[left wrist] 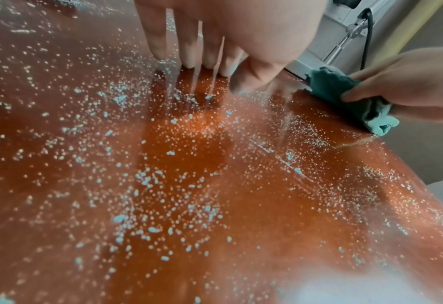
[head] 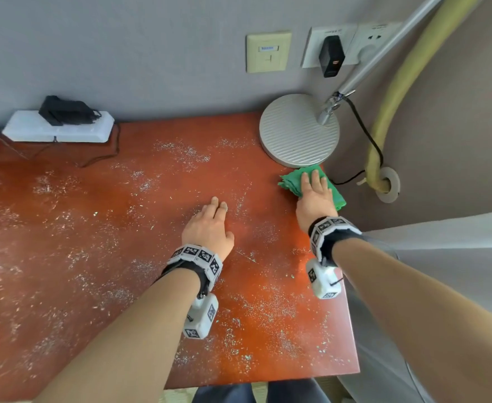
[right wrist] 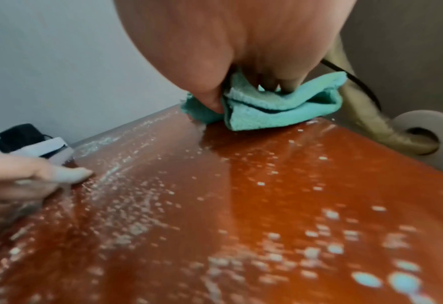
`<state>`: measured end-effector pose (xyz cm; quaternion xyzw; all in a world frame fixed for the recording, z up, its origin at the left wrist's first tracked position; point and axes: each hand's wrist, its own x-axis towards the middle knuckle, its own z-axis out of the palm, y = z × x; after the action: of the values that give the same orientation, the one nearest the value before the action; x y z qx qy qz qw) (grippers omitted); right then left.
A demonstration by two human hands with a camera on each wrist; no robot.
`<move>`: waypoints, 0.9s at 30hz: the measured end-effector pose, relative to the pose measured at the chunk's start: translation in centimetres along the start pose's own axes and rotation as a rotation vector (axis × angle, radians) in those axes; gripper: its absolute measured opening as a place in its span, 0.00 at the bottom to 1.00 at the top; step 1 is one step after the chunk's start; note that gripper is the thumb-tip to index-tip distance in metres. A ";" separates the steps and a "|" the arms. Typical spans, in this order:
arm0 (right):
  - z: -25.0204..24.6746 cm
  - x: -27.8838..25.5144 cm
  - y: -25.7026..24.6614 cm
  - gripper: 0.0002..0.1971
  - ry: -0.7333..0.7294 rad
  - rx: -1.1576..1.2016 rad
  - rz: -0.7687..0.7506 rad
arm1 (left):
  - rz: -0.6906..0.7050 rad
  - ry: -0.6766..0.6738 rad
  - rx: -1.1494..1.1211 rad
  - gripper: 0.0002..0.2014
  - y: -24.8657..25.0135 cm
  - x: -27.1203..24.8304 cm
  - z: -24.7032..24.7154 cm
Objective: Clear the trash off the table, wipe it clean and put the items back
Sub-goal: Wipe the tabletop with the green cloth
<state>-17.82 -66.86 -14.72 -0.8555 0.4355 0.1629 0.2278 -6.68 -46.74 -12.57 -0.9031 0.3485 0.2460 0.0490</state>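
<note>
White and pale-green crumbs (head: 180,152) are scattered over the red-brown table (head: 122,228). My left hand (head: 220,206) lies flat mid-table, its straight fingers (left wrist: 189,51) touching the surface and holding nothing. Near the table's right edge, just in front of the lamp base, my right hand (head: 314,190) presses a bunched green cloth (head: 337,199) onto the table. In the right wrist view the thumb and fingertips dig into the folds of the cloth (right wrist: 280,111), pinching it. The left wrist view shows the cloth (left wrist: 329,84) held between thumb and fingers of the right hand (left wrist: 410,82).
A round grey lamp base (head: 298,132) stands at the back right corner, its arm rising to the right. A white power strip (head: 58,128) with a black adapter lies at the back left. A yellow hose (head: 399,82), a black cord and wall sockets are beyond the right edge.
</note>
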 end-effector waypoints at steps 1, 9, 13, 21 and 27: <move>0.0 0.1 -0.5 0.36 0.009 0.006 0.020 | 0.006 0.002 -0.003 0.33 0.0 0.0 0.0; 3.2 -1.4 -7.4 0.40 -0.105 -0.167 -0.333 | 0.065 0.020 0.008 0.32 -1.3 0.6 -0.5; 1.7 -1.1 -5.9 0.37 -0.089 -0.113 -0.257 | 0.046 0.023 0.004 0.32 -3.4 2.0 -1.6; 1.2 -0.5 -7.2 0.35 -0.111 -0.078 -0.234 | -0.025 -0.016 0.047 0.36 -6.5 3.4 -1.9; 1.6 3.3 -12.6 0.34 -0.059 0.044 -0.159 | -0.031 -0.010 0.022 0.37 -6.4 3.5 -1.8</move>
<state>-5.70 -61.70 -14.49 -0.8770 0.3629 0.1599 0.2715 0.49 -44.48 -13.21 -0.9066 0.3370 0.2458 0.0644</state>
